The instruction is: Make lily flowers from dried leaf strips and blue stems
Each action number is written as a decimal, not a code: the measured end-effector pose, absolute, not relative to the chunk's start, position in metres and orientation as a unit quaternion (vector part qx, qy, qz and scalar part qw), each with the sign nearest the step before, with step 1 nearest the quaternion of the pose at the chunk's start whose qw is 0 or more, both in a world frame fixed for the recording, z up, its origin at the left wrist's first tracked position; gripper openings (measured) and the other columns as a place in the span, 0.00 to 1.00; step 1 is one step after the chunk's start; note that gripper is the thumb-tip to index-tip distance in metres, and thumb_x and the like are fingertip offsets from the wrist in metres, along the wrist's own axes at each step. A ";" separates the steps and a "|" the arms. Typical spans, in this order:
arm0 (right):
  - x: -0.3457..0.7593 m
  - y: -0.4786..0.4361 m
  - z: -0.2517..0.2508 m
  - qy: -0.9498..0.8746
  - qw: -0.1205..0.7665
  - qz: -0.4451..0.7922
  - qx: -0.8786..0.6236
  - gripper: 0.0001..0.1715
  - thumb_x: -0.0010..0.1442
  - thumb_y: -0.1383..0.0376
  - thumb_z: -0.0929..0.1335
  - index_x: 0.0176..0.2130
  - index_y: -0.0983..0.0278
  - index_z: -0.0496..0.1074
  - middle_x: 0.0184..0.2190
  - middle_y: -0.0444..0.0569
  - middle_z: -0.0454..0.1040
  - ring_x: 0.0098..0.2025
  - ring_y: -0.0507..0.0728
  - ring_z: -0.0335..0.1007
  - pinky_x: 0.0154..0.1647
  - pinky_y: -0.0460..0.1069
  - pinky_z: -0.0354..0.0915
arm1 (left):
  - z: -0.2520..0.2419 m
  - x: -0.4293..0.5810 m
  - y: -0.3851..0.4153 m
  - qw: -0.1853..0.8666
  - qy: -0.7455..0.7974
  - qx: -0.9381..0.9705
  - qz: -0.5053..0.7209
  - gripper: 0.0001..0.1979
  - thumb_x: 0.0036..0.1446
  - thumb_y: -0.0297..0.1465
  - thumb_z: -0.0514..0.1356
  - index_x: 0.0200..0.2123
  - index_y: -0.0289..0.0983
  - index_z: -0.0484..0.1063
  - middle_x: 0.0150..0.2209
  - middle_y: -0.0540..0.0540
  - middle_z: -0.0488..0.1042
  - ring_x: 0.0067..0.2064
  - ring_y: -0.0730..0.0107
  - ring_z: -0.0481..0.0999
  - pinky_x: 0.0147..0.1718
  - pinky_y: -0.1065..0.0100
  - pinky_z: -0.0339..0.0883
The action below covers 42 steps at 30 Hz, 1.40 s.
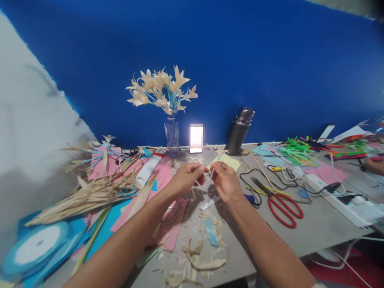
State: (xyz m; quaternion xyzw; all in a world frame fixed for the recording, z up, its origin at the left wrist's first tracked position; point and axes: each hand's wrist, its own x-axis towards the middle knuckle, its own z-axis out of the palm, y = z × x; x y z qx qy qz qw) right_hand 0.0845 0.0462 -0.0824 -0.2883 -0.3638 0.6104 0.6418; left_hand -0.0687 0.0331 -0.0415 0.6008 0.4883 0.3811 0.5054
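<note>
Over the middle of the table, my right hand [226, 182] pinches the light-blue wrapped stem of a small husk flower [221, 152], its pale petals showing above the fingers. Close on its left, my left hand [190, 176] is closed with thumb and fingertips together; what they hold, if anything, is too small to make out. Beneath both hands lie husk scraps [204, 262] and a light-blue strip [211, 232]. Partly behind my left forearm sits a roll of tape [171, 212] on pink paper.
Similar husk flowers [163, 86] stand in a clear bottle [171, 138]. Dried husks [90, 196] and a blue ribbon spool [37, 248] lie left. Right are red-handled scissors [283, 208], a power strip [339, 200] with cables, a dark flask [239, 132] and another person's hand [375, 165].
</note>
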 end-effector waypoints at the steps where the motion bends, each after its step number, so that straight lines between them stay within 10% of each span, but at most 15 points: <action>1: 0.084 0.047 -0.084 -0.372 0.648 0.596 -0.294 0.20 0.42 0.55 0.82 0.24 0.63 0.74 0.24 0.41 0.71 0.25 0.49 0.61 0.27 0.45 0.62 | -0.041 -0.066 0.030 0.574 0.451 0.569 0.379 0.15 0.58 0.42 0.60 0.30 0.35 0.76 0.26 0.46 0.75 0.27 0.68 0.75 0.29 0.68 0.66; 7: 0.087 0.047 -0.087 -0.454 0.645 0.505 -0.350 0.17 0.53 0.52 0.76 0.29 0.63 0.77 0.25 0.43 0.72 0.24 0.50 0.63 0.28 0.47 0.62 | -0.047 -0.059 0.027 0.671 0.402 0.485 0.390 0.15 0.43 0.39 0.72 0.30 0.32 0.79 0.26 0.47 0.76 0.26 0.74 0.73 0.31 0.68 0.68; 21: 0.089 0.046 -0.094 -0.685 0.476 0.015 -0.552 0.22 0.68 0.55 0.63 0.24 0.59 0.64 0.26 0.48 0.69 0.32 0.57 0.63 0.34 0.50 0.55 | -0.063 -0.047 0.030 0.415 0.518 0.539 0.519 0.07 0.39 0.28 0.67 0.17 0.35 0.71 0.17 0.53 0.69 0.21 0.77 0.64 0.22 0.73 0.56; 30: 0.090 0.053 -0.095 -0.594 0.605 0.275 -0.454 0.10 0.62 0.57 0.69 0.35 0.60 0.75 0.30 0.46 0.76 0.27 0.54 0.66 0.29 0.49 0.61 | -0.067 -0.059 0.040 0.617 0.428 0.400 0.526 0.20 0.35 0.39 0.75 0.26 0.34 0.72 0.22 0.52 0.70 0.24 0.76 0.70 0.23 0.73 0.64; 42: 0.093 0.052 -0.081 -0.400 0.551 0.678 -0.278 0.29 0.47 0.45 0.78 0.39 0.64 0.81 0.26 0.45 0.75 0.22 0.49 0.65 0.21 0.44 0.59 | -0.063 -0.054 0.031 0.755 0.322 0.374 0.432 0.19 0.40 0.37 0.77 0.28 0.32 0.74 0.22 0.51 0.70 0.22 0.80 0.66 0.22 0.75 0.60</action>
